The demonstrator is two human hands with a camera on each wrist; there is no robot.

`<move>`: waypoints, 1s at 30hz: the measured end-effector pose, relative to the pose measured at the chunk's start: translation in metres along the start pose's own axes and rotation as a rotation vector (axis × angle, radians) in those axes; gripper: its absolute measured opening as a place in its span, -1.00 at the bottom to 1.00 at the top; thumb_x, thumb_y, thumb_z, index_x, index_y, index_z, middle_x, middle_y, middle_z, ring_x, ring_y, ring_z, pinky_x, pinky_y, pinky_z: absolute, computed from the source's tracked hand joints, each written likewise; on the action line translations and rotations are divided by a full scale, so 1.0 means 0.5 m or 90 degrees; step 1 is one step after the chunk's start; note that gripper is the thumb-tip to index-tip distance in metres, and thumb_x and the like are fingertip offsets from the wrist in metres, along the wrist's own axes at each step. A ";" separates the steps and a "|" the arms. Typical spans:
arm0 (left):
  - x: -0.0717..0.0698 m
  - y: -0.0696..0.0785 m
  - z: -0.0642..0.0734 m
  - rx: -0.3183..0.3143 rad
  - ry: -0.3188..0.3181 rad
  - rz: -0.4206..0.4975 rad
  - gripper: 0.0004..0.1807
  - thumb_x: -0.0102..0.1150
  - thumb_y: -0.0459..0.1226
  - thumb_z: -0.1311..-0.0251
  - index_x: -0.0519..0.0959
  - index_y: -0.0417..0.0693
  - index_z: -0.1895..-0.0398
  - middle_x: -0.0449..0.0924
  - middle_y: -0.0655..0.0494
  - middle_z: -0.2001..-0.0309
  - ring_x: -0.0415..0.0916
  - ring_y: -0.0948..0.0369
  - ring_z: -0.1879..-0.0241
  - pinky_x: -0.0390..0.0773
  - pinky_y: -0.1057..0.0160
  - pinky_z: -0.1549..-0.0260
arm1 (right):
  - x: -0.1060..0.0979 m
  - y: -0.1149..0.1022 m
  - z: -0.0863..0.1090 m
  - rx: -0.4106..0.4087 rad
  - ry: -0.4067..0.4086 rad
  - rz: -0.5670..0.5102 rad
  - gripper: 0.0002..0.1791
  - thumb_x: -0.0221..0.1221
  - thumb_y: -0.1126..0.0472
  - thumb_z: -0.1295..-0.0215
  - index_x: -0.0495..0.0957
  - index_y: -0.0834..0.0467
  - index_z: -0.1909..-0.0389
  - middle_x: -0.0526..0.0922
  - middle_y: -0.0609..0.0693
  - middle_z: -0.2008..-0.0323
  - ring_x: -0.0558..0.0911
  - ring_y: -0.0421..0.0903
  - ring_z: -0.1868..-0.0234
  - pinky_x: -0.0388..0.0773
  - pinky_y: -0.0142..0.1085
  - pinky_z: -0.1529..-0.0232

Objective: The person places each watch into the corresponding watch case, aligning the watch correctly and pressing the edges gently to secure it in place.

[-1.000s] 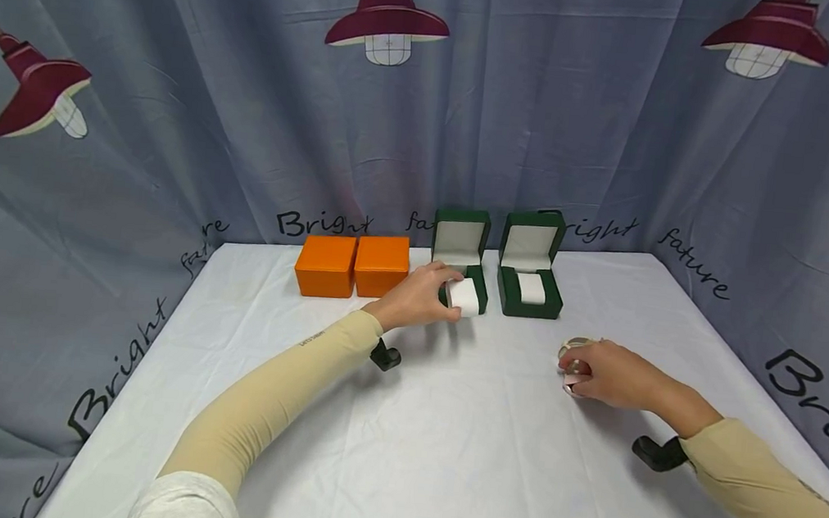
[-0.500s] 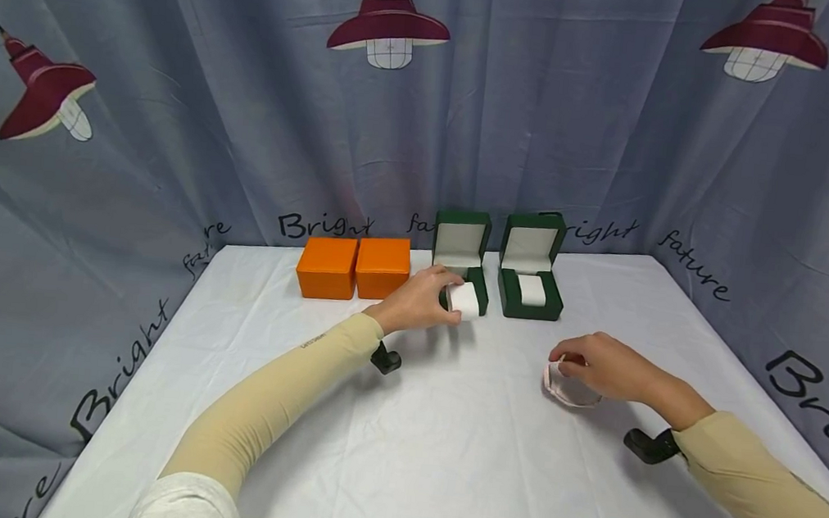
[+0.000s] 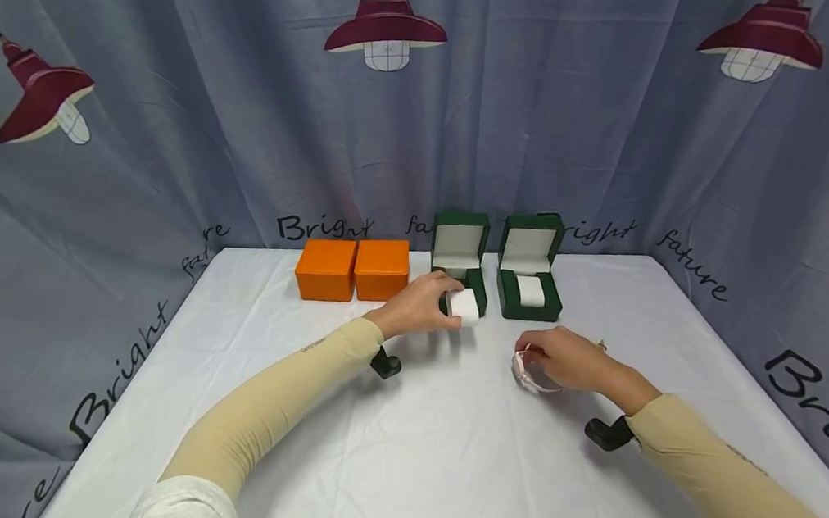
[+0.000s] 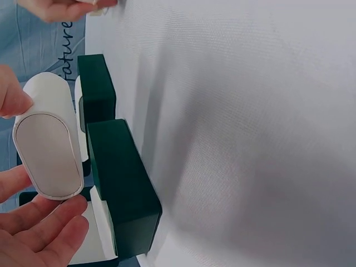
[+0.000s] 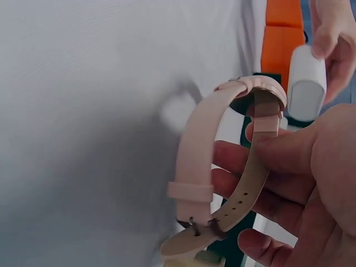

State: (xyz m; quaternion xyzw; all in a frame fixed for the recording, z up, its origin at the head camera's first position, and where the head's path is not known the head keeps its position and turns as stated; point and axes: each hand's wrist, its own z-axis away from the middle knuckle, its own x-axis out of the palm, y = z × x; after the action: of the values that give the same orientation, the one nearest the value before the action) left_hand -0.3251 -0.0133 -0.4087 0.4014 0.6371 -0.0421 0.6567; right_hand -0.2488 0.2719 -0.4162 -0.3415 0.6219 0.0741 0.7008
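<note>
My left hand (image 3: pixel 416 302) pinches a white watch cushion (image 4: pixel 51 153) between thumb and fingers, in front of the left green watch box (image 3: pixel 460 242). In the left wrist view its flat oval end faces the camera. My right hand (image 3: pixel 567 359) holds a wristwatch (image 5: pixel 196 147) with a pale pink strap above the white table, thumb pressed on the strap. The strap is buckled into a loop, and the watch head is at the loop's far end in the right wrist view. Beside the left box stands a second green watch box (image 3: pixel 529 248), lid up, with a white cushion (image 3: pixel 530 291) inside.
Two closed orange boxes (image 3: pixel 325 269) stand side by side at the back left. Behind the right wrist a small gold-coloured thing (image 3: pixel 601 345) shows on the white tablecloth (image 3: pixel 434 458). A grey-blue curtain (image 3: pixel 545 122) hangs behind the table.
My right hand has picked up the pink-strapped watch and carried it left toward the left hand. The left hand keeps its hold on the cushion, nearly still.
</note>
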 end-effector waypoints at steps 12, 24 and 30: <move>0.013 0.001 0.002 0.007 0.003 0.000 -0.38 0.34 -0.04 -0.11 0.54 0.01 -0.26 0.51 0.09 -0.05 0.47 0.21 0.14 0.57 0.28 0.12 | 0.031 -0.003 -0.063 0.002 0.005 0.020 -0.75 0.15 0.47 -0.36 0.69 0.09 0.17 0.72 -0.07 0.22 0.66 -0.11 0.13 0.66 -0.10 0.04; 0.000 -0.005 0.000 -0.001 -0.003 -0.008 -0.37 0.33 -0.02 -0.11 0.53 0.01 -0.27 0.51 0.09 -0.09 0.48 0.20 0.09 0.57 0.26 0.06 | 0.031 0.009 -0.095 0.014 0.031 0.066 -0.75 0.17 0.44 -0.33 0.75 0.09 0.19 0.64 -0.05 0.28 0.59 -0.13 0.22 0.64 -0.12 0.10; -0.004 -0.009 0.002 -0.004 -0.004 -0.016 -0.38 0.33 -0.02 -0.13 0.53 0.02 -0.28 0.51 0.09 -0.09 0.47 0.20 0.10 0.56 0.27 0.07 | 0.026 -0.009 -0.094 0.007 0.064 0.080 -0.74 0.18 0.43 -0.29 0.75 0.08 0.17 0.63 -0.02 0.27 0.52 -0.14 0.29 0.57 -0.22 0.26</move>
State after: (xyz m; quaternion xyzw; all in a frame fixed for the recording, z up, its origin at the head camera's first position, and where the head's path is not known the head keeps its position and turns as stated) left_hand -0.3272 -0.0179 -0.4091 0.3913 0.6399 -0.0494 0.6595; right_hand -0.2819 0.2374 -0.4263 -0.3010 0.6769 0.0977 0.6646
